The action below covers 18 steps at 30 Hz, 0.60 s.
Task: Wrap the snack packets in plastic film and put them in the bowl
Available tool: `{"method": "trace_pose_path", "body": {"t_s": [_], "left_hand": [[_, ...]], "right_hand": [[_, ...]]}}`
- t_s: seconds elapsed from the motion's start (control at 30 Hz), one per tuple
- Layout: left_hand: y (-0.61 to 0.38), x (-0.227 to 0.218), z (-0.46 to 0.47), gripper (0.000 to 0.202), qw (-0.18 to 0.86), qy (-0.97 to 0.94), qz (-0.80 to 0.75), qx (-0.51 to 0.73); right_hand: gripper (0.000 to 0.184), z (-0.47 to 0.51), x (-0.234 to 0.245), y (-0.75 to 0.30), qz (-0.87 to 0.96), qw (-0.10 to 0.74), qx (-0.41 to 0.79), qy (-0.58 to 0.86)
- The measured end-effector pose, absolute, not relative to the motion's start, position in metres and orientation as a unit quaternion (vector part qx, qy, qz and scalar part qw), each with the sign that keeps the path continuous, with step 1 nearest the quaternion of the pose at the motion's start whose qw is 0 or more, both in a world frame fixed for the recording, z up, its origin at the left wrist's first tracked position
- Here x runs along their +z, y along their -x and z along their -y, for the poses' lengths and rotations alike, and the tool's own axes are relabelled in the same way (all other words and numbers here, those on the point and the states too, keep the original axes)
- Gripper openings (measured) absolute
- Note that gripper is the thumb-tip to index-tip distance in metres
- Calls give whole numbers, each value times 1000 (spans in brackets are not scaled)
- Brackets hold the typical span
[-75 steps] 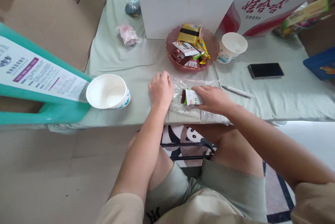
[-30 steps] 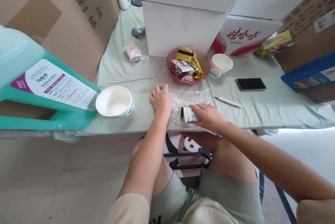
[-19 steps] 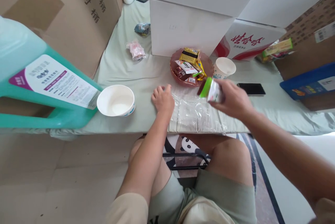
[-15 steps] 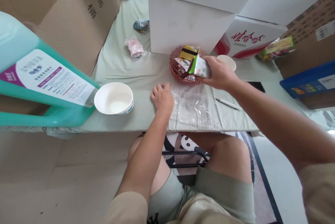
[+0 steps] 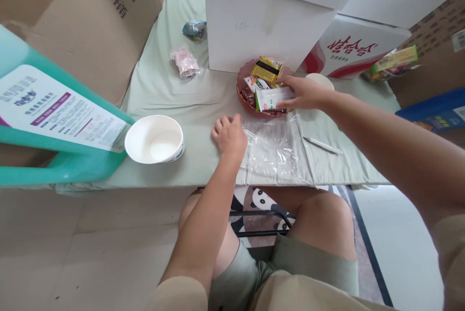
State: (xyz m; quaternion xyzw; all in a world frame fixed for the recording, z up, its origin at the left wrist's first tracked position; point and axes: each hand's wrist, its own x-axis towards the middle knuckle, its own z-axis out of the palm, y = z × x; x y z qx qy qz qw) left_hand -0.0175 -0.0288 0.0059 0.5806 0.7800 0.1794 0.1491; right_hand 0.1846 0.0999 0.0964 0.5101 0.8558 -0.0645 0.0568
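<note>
My right hand (image 5: 304,93) holds a white and green snack packet (image 5: 273,99) over the pink plate (image 5: 242,100), which carries several wrapped snacks, among them a yellow and black one (image 5: 268,69). My left hand (image 5: 229,132) rests with curled fingers on the left edge of a clear plastic bag (image 5: 276,152) that lies flat on the green cloth near the table's front edge.
A white paper bowl (image 5: 153,139) stands left of my left hand, next to a teal jug (image 5: 54,122). A pen (image 5: 322,145) lies right of the bag. A paper cup (image 5: 319,79), a white box (image 5: 261,25) and cardboard boxes (image 5: 83,20) ring the back.
My right hand lifted the white and green packet off the plastic bag and carried it back to the pink plate. The left hand stayed on the bag's edge.
</note>
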Motion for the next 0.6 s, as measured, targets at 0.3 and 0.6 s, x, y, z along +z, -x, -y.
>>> {"method": "trace_pose_path", "body": {"t_s": [0.3,0.6], "left_hand": [[16,5,30,38,152,-576,-782,182],[15,7,29,37,147,-575,-786,175]], "right_hand": [[65,-99,83,-162,-865,95,64,-488],[68,-106,81,-167,-838,100,16,-536]]}}
